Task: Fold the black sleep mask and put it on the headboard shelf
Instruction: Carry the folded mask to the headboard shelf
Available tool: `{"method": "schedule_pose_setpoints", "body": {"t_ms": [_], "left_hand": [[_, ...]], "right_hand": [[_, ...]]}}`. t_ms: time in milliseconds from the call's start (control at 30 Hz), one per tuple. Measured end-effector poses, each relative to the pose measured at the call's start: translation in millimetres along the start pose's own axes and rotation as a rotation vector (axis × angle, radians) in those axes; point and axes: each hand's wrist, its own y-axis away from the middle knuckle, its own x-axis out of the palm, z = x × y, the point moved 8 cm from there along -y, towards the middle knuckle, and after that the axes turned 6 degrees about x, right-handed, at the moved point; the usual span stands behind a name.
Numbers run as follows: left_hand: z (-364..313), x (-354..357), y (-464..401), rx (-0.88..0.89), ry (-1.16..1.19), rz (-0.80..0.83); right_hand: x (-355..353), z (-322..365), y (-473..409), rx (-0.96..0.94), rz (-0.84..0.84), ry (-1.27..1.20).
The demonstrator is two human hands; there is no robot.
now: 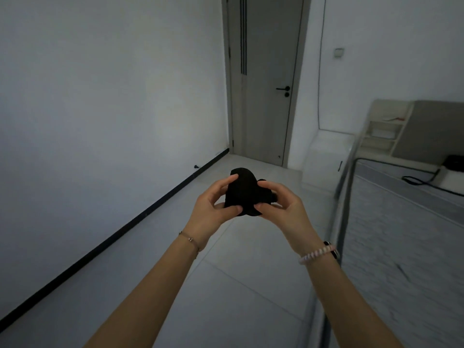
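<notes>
The floor (pixel 241 285) is made of big pale grey tiles. A small dark thing (pixel 196 167) sits on it at about 11 o'clock, by the wall. The bed (pixel 401 247) stands at 3 o'clock, with a bare grey mattress. A black cord (pixel 424 180) lies on the bed's far end, at about 2 o'clock.

Both your arms out front, hands meeting at centre.

Your left hand (pixel 209 205) sits palm-right, thumb low and pointing right, forefinger arched over the top, both pinching the sleep mask (pixel 242 192). Your right hand (pixel 282 204) mirrors it, thumb low pointing left, fingers curled over the top, also gripping. Thumb tips close, not touching. Forearms converge from the bottom edge, wrists roughly level and slightly bent. Thin chain on your left wrist, bead band on your right.
</notes>
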Motion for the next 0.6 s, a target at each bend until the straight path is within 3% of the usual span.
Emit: {"method": "schedule_pose_setpoints", "body": {"t_ms": [267, 600], "left_hand": [[76.1, 26.8, -187.6, 0.006, 0.099, 0.217], [143.3, 133.9, -380.7, -0.001, 0.229, 0.457]], "right_hand": [[-54.6, -23.3, -148.7, -0.012, -0.248, 0.032], [-174.4, -29.1, -286.8, -0.025, -0.509, 0.06]]}}
